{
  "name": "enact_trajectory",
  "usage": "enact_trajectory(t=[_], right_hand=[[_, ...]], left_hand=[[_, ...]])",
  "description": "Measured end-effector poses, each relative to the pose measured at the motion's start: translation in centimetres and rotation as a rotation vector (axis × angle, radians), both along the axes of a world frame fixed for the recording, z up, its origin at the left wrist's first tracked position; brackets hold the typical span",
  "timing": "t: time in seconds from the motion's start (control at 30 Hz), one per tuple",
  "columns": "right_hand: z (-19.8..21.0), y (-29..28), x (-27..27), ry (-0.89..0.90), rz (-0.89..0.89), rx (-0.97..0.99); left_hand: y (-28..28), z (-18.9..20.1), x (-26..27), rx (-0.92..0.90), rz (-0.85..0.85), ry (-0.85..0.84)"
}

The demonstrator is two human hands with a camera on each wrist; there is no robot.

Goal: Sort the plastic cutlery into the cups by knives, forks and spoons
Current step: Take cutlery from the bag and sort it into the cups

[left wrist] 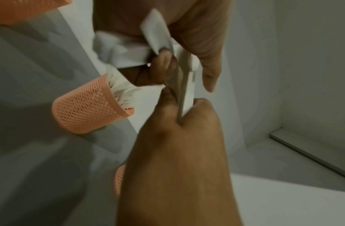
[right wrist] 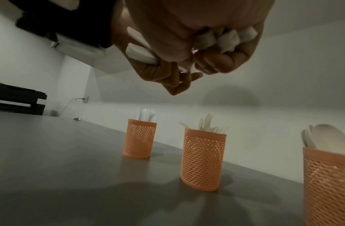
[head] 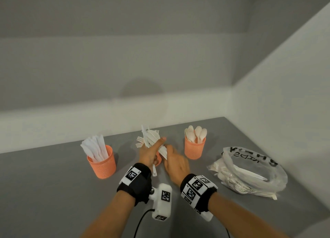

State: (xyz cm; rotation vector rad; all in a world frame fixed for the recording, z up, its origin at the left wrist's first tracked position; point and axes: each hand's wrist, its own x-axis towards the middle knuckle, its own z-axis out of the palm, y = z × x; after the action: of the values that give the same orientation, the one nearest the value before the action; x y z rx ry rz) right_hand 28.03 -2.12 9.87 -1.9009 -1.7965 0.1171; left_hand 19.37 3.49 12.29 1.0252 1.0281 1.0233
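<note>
Three orange mesh cups stand on the grey table: the knife cup [head: 101, 162] at left, the spoon cup [head: 194, 148] at right, and the fork cup [head: 158, 160] in the middle, mostly hidden behind my hands. Above the fork cup my left hand [head: 151, 152] grips a bundle of white cutlery [head: 153, 143], fork tines fanning up and to the left. My right hand [head: 174, 159] curls its fingers round the handle ends [right wrist: 227, 39] of that bundle. The right wrist view shows the knife cup [right wrist: 141, 137], fork cup [right wrist: 202, 160] and spoon cup [right wrist: 328, 183] below.
A clear plastic bag [head: 250, 171] with more white cutlery lies on the table at the right, by the side wall. White walls close the table at the back and right. A black tray stack [right wrist: 18, 100] stands far off at the left.
</note>
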Motion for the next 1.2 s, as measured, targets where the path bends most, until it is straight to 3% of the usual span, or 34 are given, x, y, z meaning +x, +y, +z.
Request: enact_trajectory(t=[0.1,0.17,0.33,0.4,0.5,0.67,0.77,0.83,0.9,1.2], right_hand=[[-0.1,-0.4,0.0,-0.008,0.006,-0.074],[0.1,-0.4,-0.1,0.113,0.042,-0.112],[0.2,0.3,0.5,0.99,0.227,-0.433],[0.7,0.2,0.6,1.173,0.234,-0.566],[0.9,0.4,0.5,1.297,0.27,-0.666],[1.0,1.1,0.3,1.417,0.248,-0.665],[1.4,1.8,0.4,1.457,0.156,-0.527],[1.6,2.1,0.9,1.419,0.1,-0.43],[1.5,2.3,1.5,1.352,0.08,-0.365],[0.8,3.2,1.6,1.257,0.051,-0.301]], left_hand=[[0.5,-0.6,-0.4,-0.043,0.025,0.012],[0.5,-0.5,-0.6,-0.038,-0.028,-0.017],[0.6,0.0,-1.6,0.029,-0.211,0.105],[0.8,0.1,-2.0,0.049,-0.295,0.121],[1.3,0.1,-2.3,0.084,-0.375,0.12],[2.3,0.0,-2.6,0.149,-0.404,0.172],[2.4,-0.2,-2.5,0.08,-0.173,0.163],[3.0,-0.6,-2.5,0.017,0.051,0.097],[3.3,-0.7,-2.4,-0.002,0.167,0.053],[1.6,0.5,0.3,0.12,0.052,0.085]])
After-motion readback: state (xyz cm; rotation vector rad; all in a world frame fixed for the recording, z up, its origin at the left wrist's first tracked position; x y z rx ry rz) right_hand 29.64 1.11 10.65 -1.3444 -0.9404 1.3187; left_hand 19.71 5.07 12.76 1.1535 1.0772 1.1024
